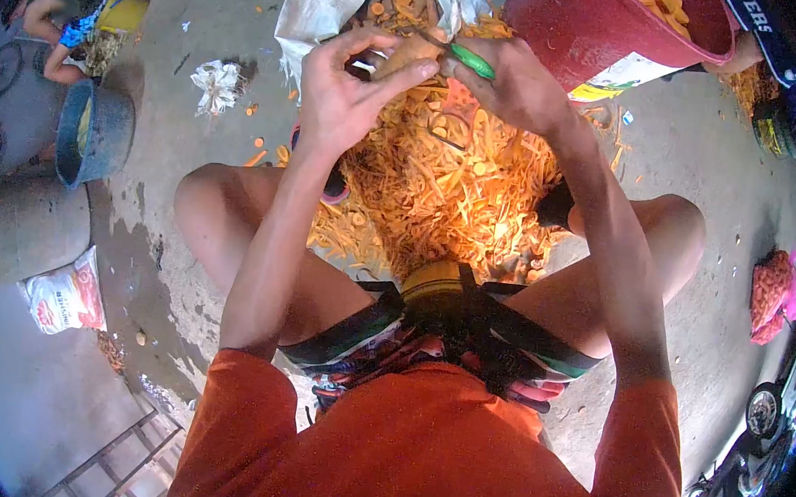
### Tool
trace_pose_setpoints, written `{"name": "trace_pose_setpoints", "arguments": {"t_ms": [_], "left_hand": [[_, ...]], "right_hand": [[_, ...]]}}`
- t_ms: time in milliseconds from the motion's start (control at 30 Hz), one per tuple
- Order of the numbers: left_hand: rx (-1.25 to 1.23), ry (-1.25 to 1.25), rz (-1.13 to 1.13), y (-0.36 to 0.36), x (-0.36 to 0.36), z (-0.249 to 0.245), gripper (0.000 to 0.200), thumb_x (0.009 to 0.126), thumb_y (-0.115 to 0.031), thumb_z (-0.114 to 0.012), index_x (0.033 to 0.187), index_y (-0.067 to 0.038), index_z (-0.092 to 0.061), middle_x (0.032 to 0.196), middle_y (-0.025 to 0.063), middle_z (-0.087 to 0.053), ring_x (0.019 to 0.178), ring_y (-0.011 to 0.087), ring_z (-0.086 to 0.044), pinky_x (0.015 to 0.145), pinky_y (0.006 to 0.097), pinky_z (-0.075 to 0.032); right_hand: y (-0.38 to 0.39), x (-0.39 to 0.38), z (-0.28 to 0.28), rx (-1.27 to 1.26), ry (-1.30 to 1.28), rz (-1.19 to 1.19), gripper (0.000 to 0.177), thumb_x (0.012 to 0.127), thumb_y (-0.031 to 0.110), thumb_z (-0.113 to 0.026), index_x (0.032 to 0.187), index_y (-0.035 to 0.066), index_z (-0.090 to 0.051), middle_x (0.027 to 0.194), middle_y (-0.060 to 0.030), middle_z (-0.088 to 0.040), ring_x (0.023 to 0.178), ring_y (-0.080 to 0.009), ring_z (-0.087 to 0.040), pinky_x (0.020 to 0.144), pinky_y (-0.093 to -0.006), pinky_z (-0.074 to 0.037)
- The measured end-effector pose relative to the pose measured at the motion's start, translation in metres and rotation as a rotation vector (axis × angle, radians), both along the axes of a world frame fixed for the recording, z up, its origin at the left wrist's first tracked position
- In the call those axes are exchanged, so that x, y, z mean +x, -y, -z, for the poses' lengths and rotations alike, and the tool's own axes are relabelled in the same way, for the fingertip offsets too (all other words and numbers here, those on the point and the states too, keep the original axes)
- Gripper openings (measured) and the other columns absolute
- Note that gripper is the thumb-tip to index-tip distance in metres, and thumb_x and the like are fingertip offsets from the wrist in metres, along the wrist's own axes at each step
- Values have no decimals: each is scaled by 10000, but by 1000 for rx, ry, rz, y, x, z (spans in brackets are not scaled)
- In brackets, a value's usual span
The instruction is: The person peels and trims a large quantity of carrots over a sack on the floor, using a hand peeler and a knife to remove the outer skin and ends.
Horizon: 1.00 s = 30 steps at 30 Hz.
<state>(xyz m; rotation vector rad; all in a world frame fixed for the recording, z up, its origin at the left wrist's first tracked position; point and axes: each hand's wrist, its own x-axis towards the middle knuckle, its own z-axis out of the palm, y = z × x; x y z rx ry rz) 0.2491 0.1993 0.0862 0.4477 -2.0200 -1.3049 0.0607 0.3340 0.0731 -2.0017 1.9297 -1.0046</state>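
Observation:
My left hand [341,90] grips a brownish-orange carrot [405,56] between thumb and fingers, in front of my body. In my right hand [520,80] is a peeler with a green handle [473,61], its tip end close to the carrot; whether the blade touches it is hard to see. Just beyond my hands, a white sack [318,1] lies open with more carrots [404,5] inside. Between my feet spreads a large heap of orange peelings [461,192], directly below the hands.
A red tub [570,50] holding peeled orange pieces [661,4] stands at upper right. At left are a blue-grey tub [117,135], a white printed bag [68,293] and another person [62,10] bending down. A pink-red bag [773,289] and motorcycles [765,418] are at right.

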Motion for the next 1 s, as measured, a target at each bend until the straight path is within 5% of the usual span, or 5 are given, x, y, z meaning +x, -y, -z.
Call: {"name": "trace_pose_setpoints", "arguments": {"t_ms": [133, 333, 467, 800, 1000], "left_hand": [[-253, -158, 92, 7, 4, -6, 282, 783, -161, -847, 962, -13, -686, 910, 26, -686, 842, 112, -627, 766, 259, -512], [866, -135, 126, -7, -5, 2, 409, 928, -328, -664, 1214, -55, -557, 935, 92, -623, 798, 171, -633, 658, 275, -558], [1300, -79, 192, -12, -12, 16, 425, 942, -376, -621, 1226, -66, -562, 941, 103, -651, 754, 172, -640, 633, 306, -589], [1254, -141, 260, -28, -23, 5, 369, 986, -336, -563, 1274, -106, -578, 1152, 80, -665, 944, 184, -693, 739, 321, -603], [1172, -63, 258, -21, -11, 20, 368, 985, -325, -564, 1287, -115, -576, 1136, 39, -656, 896, 146, -673, 692, 264, -582]], "right_hand": [[1, -103, 85, 265, -359, -9, 303, 982, 321, -546, 1054, 34, -609, 892, -223, -651, 793, -456, -626, 687, -503, -508], [-11, -65, -14, 145, 182, 183, 249, 946, 232, -644, 1107, 44, -618, 913, -82, -667, 844, -202, -657, 748, -348, -518], [-6, -8, -31, -262, 538, -198, 270, 860, 134, -763, 1078, 37, -637, 959, -41, -659, 917, -122, -615, 835, -295, -503], [-1, 11, -34, -327, 465, -257, 270, 812, 50, -793, 1047, 30, -662, 979, -48, -695, 931, -138, -633, 854, -314, -518], [-4, -34, -45, -197, 578, 215, 214, 886, 150, -747, 1026, 40, -628, 936, -30, -668, 836, -128, -638, 699, -271, -530]]}}
